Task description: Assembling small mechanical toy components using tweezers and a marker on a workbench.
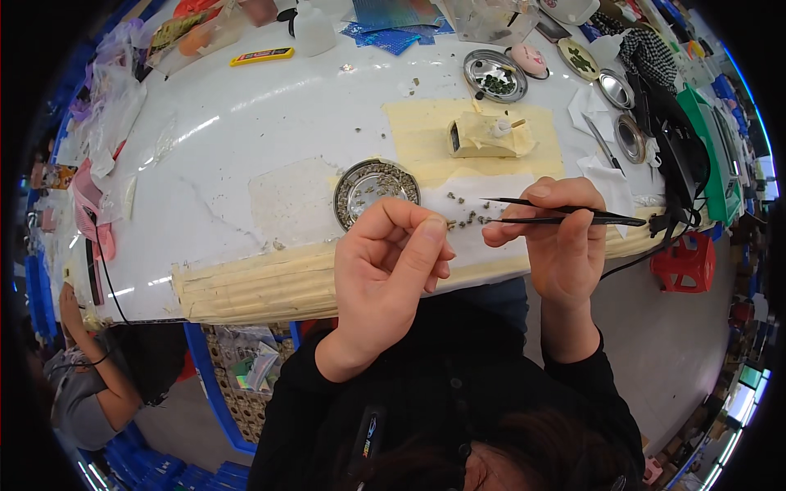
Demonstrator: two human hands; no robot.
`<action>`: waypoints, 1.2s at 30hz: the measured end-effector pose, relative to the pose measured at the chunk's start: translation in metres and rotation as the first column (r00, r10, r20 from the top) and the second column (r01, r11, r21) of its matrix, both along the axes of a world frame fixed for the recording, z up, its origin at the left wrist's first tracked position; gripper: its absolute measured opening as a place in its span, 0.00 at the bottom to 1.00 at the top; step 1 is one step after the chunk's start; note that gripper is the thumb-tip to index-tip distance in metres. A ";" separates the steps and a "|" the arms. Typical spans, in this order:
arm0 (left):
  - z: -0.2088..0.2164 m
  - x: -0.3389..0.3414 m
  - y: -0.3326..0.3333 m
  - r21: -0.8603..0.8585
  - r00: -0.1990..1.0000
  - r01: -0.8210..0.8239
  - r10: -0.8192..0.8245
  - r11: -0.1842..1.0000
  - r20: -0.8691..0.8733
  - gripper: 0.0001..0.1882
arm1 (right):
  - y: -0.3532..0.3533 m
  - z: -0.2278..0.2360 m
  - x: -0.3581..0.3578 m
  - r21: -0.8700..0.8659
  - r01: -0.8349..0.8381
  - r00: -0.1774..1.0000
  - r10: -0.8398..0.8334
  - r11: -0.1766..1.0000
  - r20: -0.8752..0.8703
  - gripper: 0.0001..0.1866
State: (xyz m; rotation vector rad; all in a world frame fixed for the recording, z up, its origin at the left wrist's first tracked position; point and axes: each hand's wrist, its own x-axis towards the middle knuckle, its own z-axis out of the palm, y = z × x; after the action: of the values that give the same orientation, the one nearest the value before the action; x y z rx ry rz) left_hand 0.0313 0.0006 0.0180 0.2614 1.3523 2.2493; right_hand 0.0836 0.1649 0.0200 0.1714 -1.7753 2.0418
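Observation:
Thumb and forefinger of my left hand (pixel 385 274) are pinched together, and a tiny brass-coloured piece (pixel 450 223) shows at their tips; its exact kind is too small to tell. My right hand (pixel 566 245) grips black tweezers (pixel 573 218), their tips apart and pointing left toward the pinched fingers. Between the two hands, several small dark metal pieces (pixel 471 219) lie scattered on a white sheet (pixel 491 245). Just beyond my left hand stands a round metal dish (pixel 337 196) with many similar small pieces in it.
A taped block (pixel 483 137) sits on yellowish tape behind the tweezers. Farther back are a metal dish of dark green bits (pixel 497 75) and a yellow box (pixel 262 56). Padding (pixel 254 288) lines the table's front edge. Another person's arm (pixel 110 376) is at the left; a red stool (pixel 686 262) stands right.

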 end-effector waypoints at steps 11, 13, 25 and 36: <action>-0.003 -0.001 0.001 0.027 0.999 0.010 -0.011 1.000 0.035 0.05 | 0.001 -0.001 -0.001 -0.020 0.002 1.000 -0.003 1.000 -0.009 0.15; -0.004 -0.001 0.002 0.033 1.000 0.008 -0.009 0.999 0.025 0.05 | 0.002 -0.001 -0.001 0.016 0.016 1.000 -0.016 1.000 0.005 0.14; -0.031 0.000 0.012 -0.002 0.546 -0.438 0.264 0.899 -0.795 0.05 | -0.006 0.008 0.003 0.085 0.033 0.999 -0.036 0.996 0.033 0.29; -0.033 0.002 0.015 0.064 0.294 -0.520 0.249 0.852 -0.923 0.04 | -0.007 0.010 0.006 0.046 0.009 1.000 -0.010 0.999 0.024 0.29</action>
State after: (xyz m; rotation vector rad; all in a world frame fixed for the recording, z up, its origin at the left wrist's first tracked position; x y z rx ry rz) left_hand 0.0331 0.0157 -0.0151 1.4164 2.4900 2.2867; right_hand 0.0900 0.1584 0.0296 0.1520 -1.8352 2.0063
